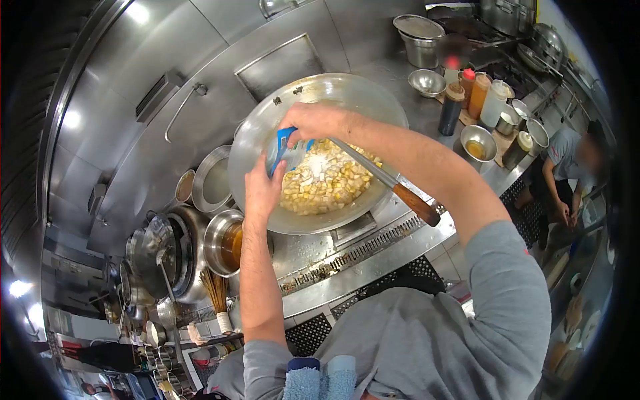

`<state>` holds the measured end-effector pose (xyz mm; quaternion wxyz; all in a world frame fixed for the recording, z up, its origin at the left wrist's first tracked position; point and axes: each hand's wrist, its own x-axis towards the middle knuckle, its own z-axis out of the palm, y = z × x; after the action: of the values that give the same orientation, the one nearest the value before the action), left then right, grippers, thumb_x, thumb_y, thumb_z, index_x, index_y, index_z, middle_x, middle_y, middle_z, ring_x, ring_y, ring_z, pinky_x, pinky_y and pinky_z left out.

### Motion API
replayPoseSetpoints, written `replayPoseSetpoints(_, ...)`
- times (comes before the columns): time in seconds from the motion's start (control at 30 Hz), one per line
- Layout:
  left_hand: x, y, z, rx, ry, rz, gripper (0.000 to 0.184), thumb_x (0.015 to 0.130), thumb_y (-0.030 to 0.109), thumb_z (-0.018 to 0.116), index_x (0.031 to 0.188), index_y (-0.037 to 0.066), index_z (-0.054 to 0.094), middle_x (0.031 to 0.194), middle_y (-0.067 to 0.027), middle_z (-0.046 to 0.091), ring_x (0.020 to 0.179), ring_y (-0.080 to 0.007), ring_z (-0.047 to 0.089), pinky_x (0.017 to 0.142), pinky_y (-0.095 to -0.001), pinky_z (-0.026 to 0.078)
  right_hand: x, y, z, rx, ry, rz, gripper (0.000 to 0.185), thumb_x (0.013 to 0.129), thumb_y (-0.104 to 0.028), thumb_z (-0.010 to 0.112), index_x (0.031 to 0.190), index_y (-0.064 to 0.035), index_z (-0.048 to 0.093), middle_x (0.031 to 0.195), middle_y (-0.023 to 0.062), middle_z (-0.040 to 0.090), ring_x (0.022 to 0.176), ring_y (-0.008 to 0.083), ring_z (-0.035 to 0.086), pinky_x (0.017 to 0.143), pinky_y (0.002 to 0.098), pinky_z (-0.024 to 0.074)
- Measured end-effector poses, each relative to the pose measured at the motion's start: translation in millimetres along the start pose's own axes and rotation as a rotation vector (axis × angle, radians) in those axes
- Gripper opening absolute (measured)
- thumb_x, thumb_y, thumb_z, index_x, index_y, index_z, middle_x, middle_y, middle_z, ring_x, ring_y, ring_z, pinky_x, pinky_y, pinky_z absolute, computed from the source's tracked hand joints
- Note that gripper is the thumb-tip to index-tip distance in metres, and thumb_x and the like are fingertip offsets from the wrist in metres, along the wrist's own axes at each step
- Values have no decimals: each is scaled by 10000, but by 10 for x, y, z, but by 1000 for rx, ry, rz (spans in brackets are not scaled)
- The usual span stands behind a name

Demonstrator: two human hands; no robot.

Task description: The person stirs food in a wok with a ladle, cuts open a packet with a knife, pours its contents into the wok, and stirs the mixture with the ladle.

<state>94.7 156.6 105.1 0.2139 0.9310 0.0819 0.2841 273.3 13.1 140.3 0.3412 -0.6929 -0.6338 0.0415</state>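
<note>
Far left, stacked pans [155, 257] crowd the counter. Next along, a bamboo brush [215, 290] with a white-wrapped end, near a metal pot [215, 235] part filled with brown liquid. Behind that pot, a wide bowl [212, 160] holding something pale and cloudy sits just beside the big wok [251, 143].

Left hand [263, 189] is over the wok's left half, gripping the near side of a blue-edged container [285, 137] — thumb laid along it, the other fingers mostly out of sight behind, so their exact placing I cannot tell. The container is tilted above the wok, its clear part facing the food. Right hand [315, 123] comes across from the right and pinches the container's upper edge between thumb and curled fingers.

Below the hands, pale and yellow diced food [333, 193] lies in the wok, a mound of white powder [321, 163] on top. A long-handled tool [417, 204] passes under the right forearm, wooden grip out beyond the wok's rim; its far end is hidden.

Right of the wok: a lidded pot [421, 55], a small metal bowl [427, 83], a row of sauce bottles [478, 97], a bowl of yellowish liquid [479, 133]. Far right — another person [565, 160], grey shirt, hands close together.
</note>
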Motion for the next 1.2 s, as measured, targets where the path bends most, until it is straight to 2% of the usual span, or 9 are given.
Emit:
replayPoseSetpoints(0.07,7,0,-48,36,-168,-129,301,975,257,625,1030,-38,636,803,-278,653,705,-445,620,665,-447,510,51,8,64,-33,15,-83,193,752,-127,800,907,-50,716,837,135,714,808,322,684,732,421,518)
replayPoseSetpoints(0.17,-31,-31,-42,-35,-91,-137,312,990,257,605,905,-39,658,680,-266,596,664,-472,590,603,-471,466,65,37,132,19,78,-72,223,742,-138,810,940,-72,731,902,139,722,887,325,686,786,431,527)
replayPoseSetpoints(0.27,-62,-6,-69,-9,-72,-113,284,992,244,600,960,-31,667,708,-269,604,656,-462,585,603,-457,467,62,144,243,15,164,-119,214,743,-123,810,930,-63,725,849,144,716,830,331,686,761,438,519)
replayPoseSetpoints(0.37,-83,38,-66,-60,-18,-55,342,988,271,619,856,-44,629,625,-198,572,534,-255,472,572,-413,444,73,188,213,-50,6,-37,226,738,-135,814,940,-67,739,850,153,717,840,347,682,766,440,516)
replayPoseSetpoints(0.47,-98,48,-60,-66,-17,-61,266,963,233,653,925,-31,657,636,-193,580,539,-236,472,582,-400,454,87,208,224,-82,-25,10,237,733,-149,817,949,-76,749,851,158,718,848,360,679,772,447,513)
replayPoseSetpoints(0.67,-133,66,-93,-112,0,-57,188,894,137,716,1000,-14,677,642,-199,573,542,-220,488,588,-381,469,59,200,244,-106,3,-22,243,747,-159,809,968,-80,750,853,160,714,870,356,679,799,459,510)
replayPoseSetpoints(0.87,-156,49,-68,11,51,-33,180,899,144,711,989,-8,679,613,-192,556,498,-257,443,558,-375,456,-51,198,262,-40,182,-183,233,771,-156,791,982,-69,746,875,176,714,879,361,677,826,456,518)
replayPoseSetpoints(1.07,-174,106,-131,-36,2,51,216,928,175,689,892,-33,645,602,-200,544,500,-288,420,533,-387,427,-69,220,200,-153,-23,35,206,793,-175,785,962,-65,744,888,189,717,912,367,686,814,459,538)
replayPoseSetpoints(1.2,-152,88,-148,-31,-17,13,268,947,210,680,864,-40,631,598,-195,541,507,-278,409,531,-395,420,-86,184,201,-160,8,3,223,789,-180,788,971,-59,745,858,192,717,879,377,688,789,462,538)
